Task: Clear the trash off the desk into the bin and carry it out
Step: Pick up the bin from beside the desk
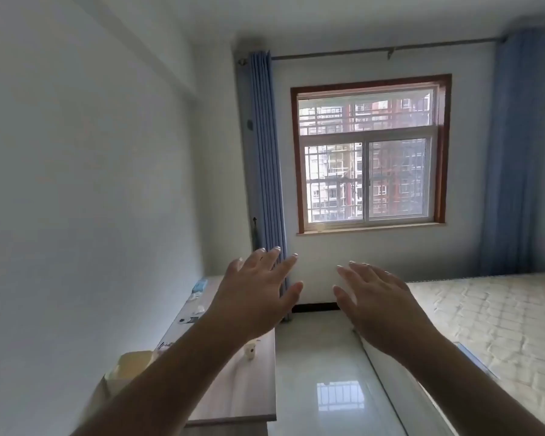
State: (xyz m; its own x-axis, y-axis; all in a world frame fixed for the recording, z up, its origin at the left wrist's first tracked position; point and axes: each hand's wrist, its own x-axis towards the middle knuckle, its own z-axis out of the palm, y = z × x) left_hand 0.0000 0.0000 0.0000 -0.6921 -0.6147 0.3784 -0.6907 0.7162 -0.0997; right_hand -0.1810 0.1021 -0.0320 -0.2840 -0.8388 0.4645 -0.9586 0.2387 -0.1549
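Observation:
My left hand (255,294) and my right hand (378,306) are both raised in front of me, palms down, fingers spread, holding nothing. Below and behind my left arm a long wooden desk (249,391) runs along the left wall. On it lie small bits of trash: a white crumpled piece (250,352) near the right edge, a black-and-white scrap (188,320), small white bits (199,309) and a light blue packet (199,285) at the far end. A yellowish box-like object (132,365) sits at the desk's near left. No bin shows in this view.
A bed with a quilted mattress (497,325) fills the right side. A strip of glossy tiled floor (321,382) runs between desk and bed toward the window (368,152). Blue curtains (266,171) hang on both sides.

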